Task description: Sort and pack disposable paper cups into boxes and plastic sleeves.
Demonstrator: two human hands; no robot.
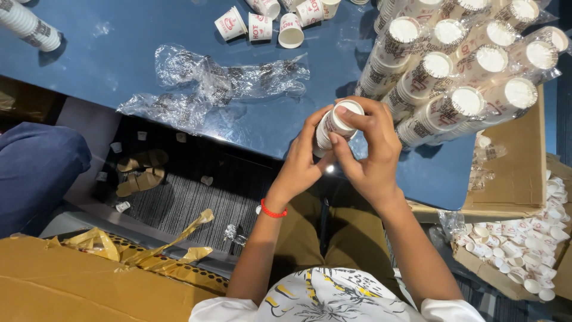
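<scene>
1. Short stack of small white paper cups with red print sits between both hands above the near edge of the blue table. The left hand wraps its side, fingers closed; the right hand pinches its top rim.
2. Plastic-wrapped sleeves of white paper cups lie just right; crumpled clear plastic wrap lies left; loose cups sit far.

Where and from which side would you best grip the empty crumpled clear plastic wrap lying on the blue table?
Probably pinch the clear plastic wrap at its bunched middle, from above: it lies flat and limp on the blue table, so its thin edges give little to grip. Both hands are on the short cup stack.
</scene>
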